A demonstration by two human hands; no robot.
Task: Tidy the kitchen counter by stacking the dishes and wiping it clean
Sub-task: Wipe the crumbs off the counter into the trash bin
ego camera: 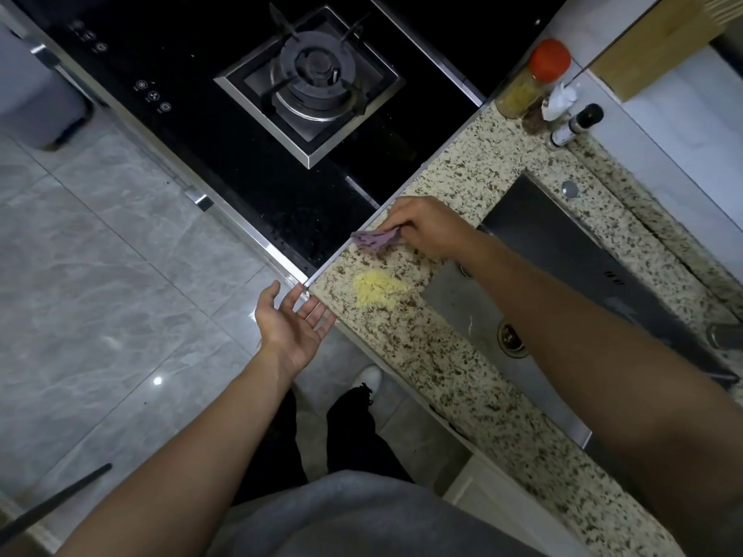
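The black glass gas cooktop (pixel 241 174) sits beside the speckled granite surface (pixel 442 375), which borders a dark steel sink (pixel 542 243). The left hand (pixel 295 323) is held palm-up with fingers spread flat at the surface's front edge. The right hand (pixel 426 229) pinches a small purple cloth (pixel 374 239) against the surface near the cooktop's rim. A pile of yellow crumbs (pixel 376 287) (loose, scattered at its edges) lies between the cloth and the left hand.

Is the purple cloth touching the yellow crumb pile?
Apart. The head view shows a strip of bare speckled counter between the purple cloth and the yellow crumb pile.
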